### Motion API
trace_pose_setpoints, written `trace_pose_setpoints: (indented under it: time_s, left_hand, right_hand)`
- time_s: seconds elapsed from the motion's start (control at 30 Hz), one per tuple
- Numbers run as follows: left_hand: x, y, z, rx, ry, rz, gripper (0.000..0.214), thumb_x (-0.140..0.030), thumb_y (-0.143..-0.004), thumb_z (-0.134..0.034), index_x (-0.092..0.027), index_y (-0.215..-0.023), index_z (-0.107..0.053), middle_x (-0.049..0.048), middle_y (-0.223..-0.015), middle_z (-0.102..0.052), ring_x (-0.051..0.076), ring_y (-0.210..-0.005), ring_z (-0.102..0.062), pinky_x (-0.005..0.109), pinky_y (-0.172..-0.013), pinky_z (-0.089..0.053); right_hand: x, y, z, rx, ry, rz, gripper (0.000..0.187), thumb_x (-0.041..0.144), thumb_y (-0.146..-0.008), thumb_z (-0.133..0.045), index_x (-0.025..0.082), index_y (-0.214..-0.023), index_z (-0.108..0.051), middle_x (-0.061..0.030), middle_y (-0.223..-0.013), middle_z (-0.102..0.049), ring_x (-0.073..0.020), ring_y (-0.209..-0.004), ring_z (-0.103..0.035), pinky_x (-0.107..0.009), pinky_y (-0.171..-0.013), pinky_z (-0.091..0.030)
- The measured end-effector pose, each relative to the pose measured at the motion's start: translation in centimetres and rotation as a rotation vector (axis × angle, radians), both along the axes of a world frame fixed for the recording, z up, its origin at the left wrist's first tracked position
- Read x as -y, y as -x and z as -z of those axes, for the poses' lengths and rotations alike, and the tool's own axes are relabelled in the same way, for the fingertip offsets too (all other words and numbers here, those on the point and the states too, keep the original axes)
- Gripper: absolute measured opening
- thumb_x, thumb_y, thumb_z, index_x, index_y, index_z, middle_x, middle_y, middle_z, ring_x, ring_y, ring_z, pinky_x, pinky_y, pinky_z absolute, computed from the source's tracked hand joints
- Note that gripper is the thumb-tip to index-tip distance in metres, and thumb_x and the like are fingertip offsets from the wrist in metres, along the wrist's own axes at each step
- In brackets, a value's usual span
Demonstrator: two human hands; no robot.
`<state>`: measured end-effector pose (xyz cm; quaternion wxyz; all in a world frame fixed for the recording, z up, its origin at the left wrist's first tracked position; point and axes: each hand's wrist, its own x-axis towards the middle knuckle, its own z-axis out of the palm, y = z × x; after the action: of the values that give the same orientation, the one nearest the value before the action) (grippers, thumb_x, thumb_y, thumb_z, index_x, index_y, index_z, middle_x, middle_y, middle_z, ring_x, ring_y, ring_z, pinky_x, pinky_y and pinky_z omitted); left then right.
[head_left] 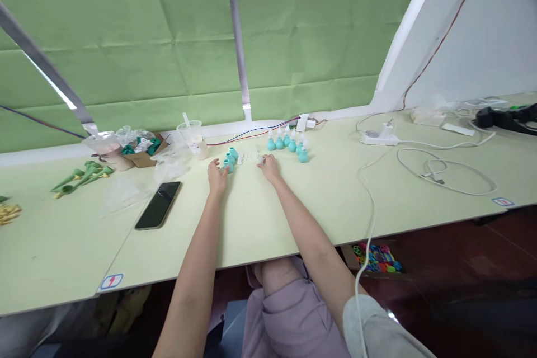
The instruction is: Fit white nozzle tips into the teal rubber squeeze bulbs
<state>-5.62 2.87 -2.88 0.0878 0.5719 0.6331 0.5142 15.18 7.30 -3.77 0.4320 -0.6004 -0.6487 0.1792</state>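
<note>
Three small teal round bottles (pixel 229 159) with open necks stand in a slanting row near the middle of the table. My left hand (pixel 217 178) is beside the nearest one, fingers apart, with the thumb against or very near it. Small white and clear pieces (pixel 247 156) lie to the right of these bottles. At their right end, my right hand (pixel 269 168) has its fingertips closed on a whitish translucent piece (pixel 259 160), whose shape is partly hidden. Behind my right hand stands a group of several teal bottles (pixel 292 145) with pointed white tops.
A black phone (pixel 158 205) lies left of my left arm. Plastic bags (pixel 171 163), a cup with a straw (pixel 194 137) and a cardboard box (pixel 145 158) stand at the back left. Green flower stems (pixel 81 177) lie farther left. A power strip (pixel 380 138) and white cables are at right.
</note>
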Motion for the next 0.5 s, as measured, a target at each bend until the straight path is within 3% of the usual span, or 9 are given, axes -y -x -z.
trace_pose_setpoints:
  time_s: [0.2,0.37,0.5]
  left_hand:
    - [-0.02,0.02,0.00,-0.003,0.040,-0.004,0.042,-0.029,-0.077,-0.061,-0.020,-0.115,-0.044,0.0109,-0.111,-0.052,0.021,-0.098,-0.054,0.039,-0.087,-0.041]
    - [-0.05,-0.03,-0.04,-0.012,0.046,0.000,0.043,-0.030,-0.078,-0.060,-0.019,-0.115,-0.045,0.0114,-0.111,-0.052,0.022,-0.100,-0.053,0.038,-0.087,-0.041]
    - [-0.15,0.07,0.09,-0.016,0.052,0.013,0.044,-0.030,-0.077,-0.061,-0.018,-0.116,-0.044,0.0131,-0.112,-0.052,0.024,-0.103,-0.053,0.040,-0.088,-0.041]
  right_hand:
    - [-0.28,-0.39,0.08,-0.016,0.002,-0.020,0.016,0.015,-0.063,-0.071,0.018,-0.074,-0.060,-0.0006,-0.081,-0.054,-0.0145,-0.078,-0.053,-0.029,-0.083,-0.043]
    - [0.07,-0.71,-0.09,-0.085,-0.021,-0.015,0.018,0.018,-0.068,-0.068,0.018,-0.083,-0.057,-0.0010,-0.086,-0.059,-0.0133,-0.078,-0.055,-0.027,-0.080,-0.043]
    - [0.38,-0.80,-0.34,-0.167,0.006,0.012,0.021,0.022,-0.069,-0.069,0.019,-0.084,-0.055,0.0015,-0.077,-0.061,-0.0137,-0.074,-0.056,-0.025,-0.073,-0.043]
